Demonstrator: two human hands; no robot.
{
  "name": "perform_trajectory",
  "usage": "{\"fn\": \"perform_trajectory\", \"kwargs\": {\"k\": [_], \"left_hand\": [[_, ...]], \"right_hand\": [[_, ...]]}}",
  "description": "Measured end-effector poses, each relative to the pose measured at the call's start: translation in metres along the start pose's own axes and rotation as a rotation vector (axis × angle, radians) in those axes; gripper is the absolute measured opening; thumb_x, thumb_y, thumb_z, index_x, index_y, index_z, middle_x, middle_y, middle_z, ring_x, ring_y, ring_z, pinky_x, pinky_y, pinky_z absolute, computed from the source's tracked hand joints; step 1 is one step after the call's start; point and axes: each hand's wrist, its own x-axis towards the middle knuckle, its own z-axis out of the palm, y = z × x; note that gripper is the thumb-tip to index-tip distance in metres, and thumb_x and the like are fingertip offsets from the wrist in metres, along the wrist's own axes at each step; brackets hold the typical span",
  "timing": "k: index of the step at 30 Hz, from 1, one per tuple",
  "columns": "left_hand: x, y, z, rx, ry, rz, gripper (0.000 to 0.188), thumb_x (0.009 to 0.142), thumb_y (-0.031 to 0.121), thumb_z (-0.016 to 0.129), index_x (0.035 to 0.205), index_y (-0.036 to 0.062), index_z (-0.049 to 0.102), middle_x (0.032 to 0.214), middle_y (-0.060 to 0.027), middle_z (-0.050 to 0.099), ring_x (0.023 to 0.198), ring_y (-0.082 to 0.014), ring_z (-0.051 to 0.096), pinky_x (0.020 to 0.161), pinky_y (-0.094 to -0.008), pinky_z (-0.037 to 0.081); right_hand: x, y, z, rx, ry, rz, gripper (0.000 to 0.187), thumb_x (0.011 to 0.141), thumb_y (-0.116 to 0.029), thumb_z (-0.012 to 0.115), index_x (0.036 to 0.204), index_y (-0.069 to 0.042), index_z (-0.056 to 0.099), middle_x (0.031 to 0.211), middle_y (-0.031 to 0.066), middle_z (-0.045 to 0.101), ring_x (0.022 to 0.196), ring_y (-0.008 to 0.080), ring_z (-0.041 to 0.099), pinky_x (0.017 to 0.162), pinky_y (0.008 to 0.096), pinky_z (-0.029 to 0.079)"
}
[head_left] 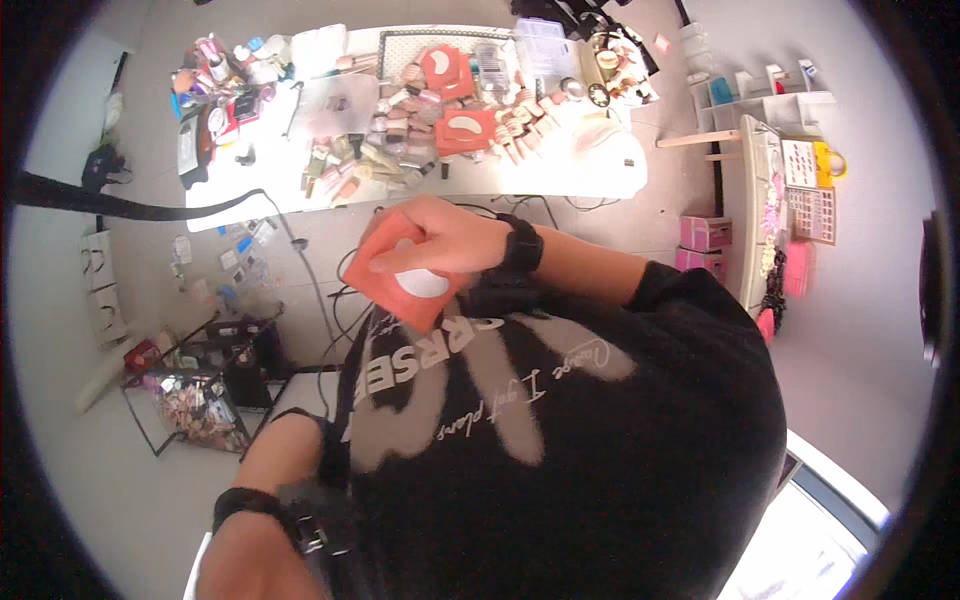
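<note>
My right hand is closed on a flat orange-red eye-patch packet with white crescent shapes on its face. It holds the packet in front of my chest, thumb across the front; the fingers behind are mostly hidden. My left arm reaches down to the lower left, and my left hand lies past a black wrist strap, its fingers cut off by the lower edge. Two similar orange-red packets, one farther back and one nearer, lie on the white table among small cosmetic bottles.
A clear plastic bag and a pale lidded box also rest on the table. Black cables trail over the floor. At left stands a black-framed bin of small items; pink boxes stand at right beside a shelf.
</note>
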Motion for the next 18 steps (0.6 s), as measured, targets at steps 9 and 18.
{"fn": "perform_trajectory", "kwargs": {"k": [9,18], "left_hand": [[-0.006,-0.019,0.005,-0.078,-0.048,0.006,0.054,0.092,0.038,0.056,0.141,0.0192,0.043,0.145,0.0004,0.04,0.135,-0.0183,0.035,0.101,-0.0362,0.04],[-0.008,-0.029,-0.002,-0.263,-0.159,0.034,0.054,0.092,0.039,0.056,0.141,0.0214,0.042,0.144,0.0017,0.041,0.134,-0.0178,0.035,0.101,-0.0369,0.04]], "right_hand": [[-0.002,-0.009,0.0,0.034,-0.031,0.043,0.028,0.089,-0.023,0.066,0.107,-0.001,0.065,0.092,0.0009,0.067,0.083,0.0062,0.057,0.073,0.024,0.047],[-0.004,-0.019,-0.002,-0.004,-0.013,0.056,0.029,0.09,-0.022,0.064,0.11,-0.001,0.065,0.096,0.002,0.067,0.086,0.0078,0.059,0.075,0.0244,0.047]]}}
